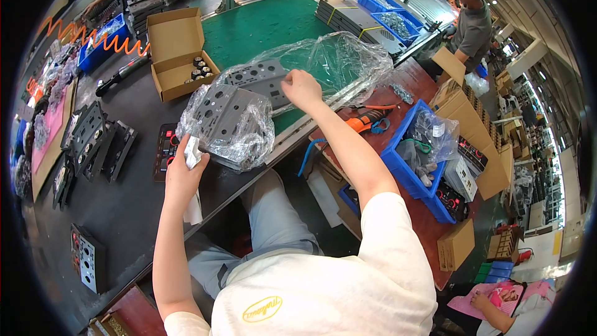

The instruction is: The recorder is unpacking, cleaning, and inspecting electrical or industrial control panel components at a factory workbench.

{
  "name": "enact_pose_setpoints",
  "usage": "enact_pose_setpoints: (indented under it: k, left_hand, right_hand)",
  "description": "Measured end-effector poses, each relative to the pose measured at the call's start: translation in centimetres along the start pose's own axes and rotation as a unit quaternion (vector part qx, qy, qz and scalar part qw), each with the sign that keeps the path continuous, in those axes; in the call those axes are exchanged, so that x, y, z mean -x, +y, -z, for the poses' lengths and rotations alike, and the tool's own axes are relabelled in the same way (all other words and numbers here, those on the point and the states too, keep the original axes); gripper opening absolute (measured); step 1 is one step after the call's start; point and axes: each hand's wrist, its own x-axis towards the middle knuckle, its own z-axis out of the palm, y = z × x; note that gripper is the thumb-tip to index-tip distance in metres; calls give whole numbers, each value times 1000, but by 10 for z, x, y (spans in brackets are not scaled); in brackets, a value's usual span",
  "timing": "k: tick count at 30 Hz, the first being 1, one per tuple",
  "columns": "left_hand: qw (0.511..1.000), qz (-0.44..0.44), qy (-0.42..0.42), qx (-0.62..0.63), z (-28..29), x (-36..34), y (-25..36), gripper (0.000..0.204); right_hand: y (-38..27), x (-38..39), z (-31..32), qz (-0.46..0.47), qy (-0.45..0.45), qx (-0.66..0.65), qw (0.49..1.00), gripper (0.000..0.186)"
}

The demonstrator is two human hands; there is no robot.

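Observation:
My right hand (303, 89) is closed at the right end of a dark grey metal panel (264, 81) with round and square cutouts. That panel lies on a sheet of clear plastic wrap (339, 56). Nearer to me, a stack of similar panels (227, 112) sits partly covered by crumpled clear plastic. In my left hand (180, 177) is a crumpled white wipe (193, 151), paper or cloth, which hangs down below the fingers. Just beside that hand lies a black control panel with red marks (166, 146).
An open cardboard box (165, 78) holds black knobs. Assembled dark units (90, 137) stand at left, near a power screwdriver (121, 74). On the right are an orange-handled tool (367, 119) and a blue bin (398, 149) of parts. A co-worker (469, 25) stands at far right.

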Motion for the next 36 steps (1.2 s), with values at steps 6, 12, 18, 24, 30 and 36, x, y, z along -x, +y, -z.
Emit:
enact_pose_setpoints:
  k: [6,12,18,24,30,36]
  left_hand:
    - [998,6,9,67,-10,-5,-9,76]
    - [986,22,-6,168,-15,-19,-29,86]
    - [985,62,-16,162,-19,-21,-15,85]
    - [974,-4,-51,223,-46,-47,-6,71]
    - [999,-38,15,14,-61,-59,26,69]
    - [999,-29,3,-27,-63,-59,53,72]
  right_hand:
    - [23,-47,-29,-133,-210,53,967,57]
    - [-1,-55,-18,-89,-232,98,964,44]
    - [-19,-59,60,-68,-181,170,966,43]
    - [22,-77,94,9,-96,150,984,52]
    - [82,-73,87,-151,-185,-159,958,64]
    - [117,-51,57,-146,-54,-351,923,56]
